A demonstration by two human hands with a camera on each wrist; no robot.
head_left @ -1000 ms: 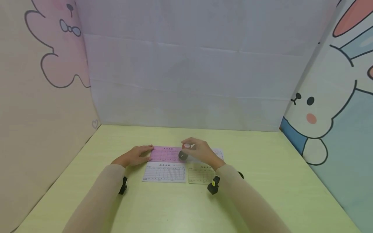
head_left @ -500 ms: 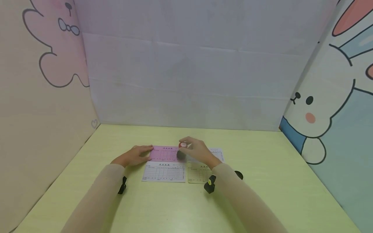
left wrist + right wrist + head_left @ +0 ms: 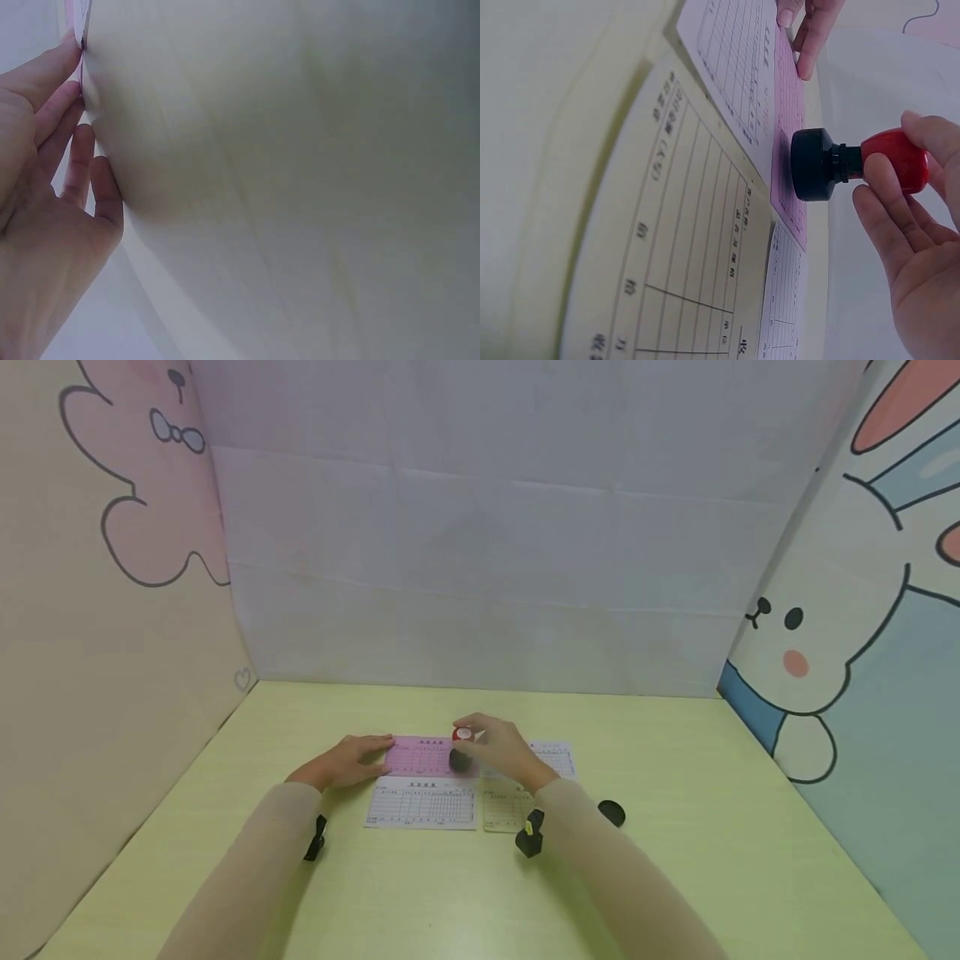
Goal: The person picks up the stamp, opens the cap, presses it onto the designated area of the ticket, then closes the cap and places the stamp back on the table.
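My right hand (image 3: 504, 750) pinches the red knob of a round stamp (image 3: 814, 165) with a black base. In the head view the stamp stands over the right part of the pink form (image 3: 420, 758); whether its base touches the paper I cannot tell. Its printing face is hidden. My left hand (image 3: 343, 762) rests at the pink form's left edge, its fingers extended. In the left wrist view the fingers (image 3: 79, 157) lie along the edge of the paper and table.
A white form (image 3: 422, 803) and a yellow form (image 3: 507, 808) lie in front. Another white form (image 3: 553, 758) lies behind my right hand's wrist. A round black disc (image 3: 612, 813) sits on the table (image 3: 720, 843) at the right. Walls enclose the back and sides.
My right hand has shifted a little left with the stamp, further over the pink form. More of the black disc and right white form now shows. The left hand stays put.
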